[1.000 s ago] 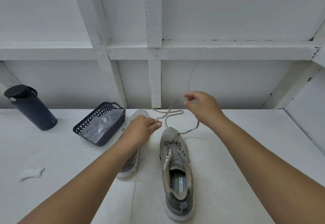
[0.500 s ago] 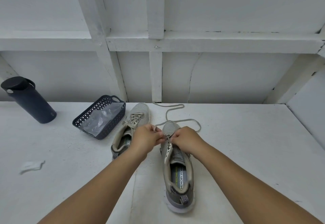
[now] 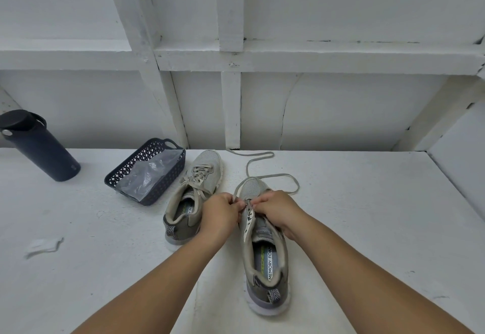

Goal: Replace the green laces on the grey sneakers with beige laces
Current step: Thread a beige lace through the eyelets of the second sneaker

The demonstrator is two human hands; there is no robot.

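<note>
Two grey sneakers lie on the white surface, toes pointing away from me. The left sneaker (image 3: 194, 197) is laced with a beige lace. The right sneaker (image 3: 265, 255) has its eyelet area under both my hands. My left hand (image 3: 219, 214) pinches the beige lace (image 3: 273, 176) at the shoe's left eyelets. My right hand (image 3: 278, 209) pinches the lace on the right side. The rest of that lace trails in loose loops past the toe toward the wall. No green lace is visible.
A dark perforated basket (image 3: 147, 173) holding a clear plastic bag sits left of the sneakers. A dark bottle (image 3: 39, 147) stands at the far left. A scrap of white wrapper (image 3: 43, 245) lies near the left front. A white framed wall rises right behind.
A second ago both hands were raised, pulling the lace up above the toe. They came down onto the right sneaker's eyelets, and the lace slack dropped onto the surface.
</note>
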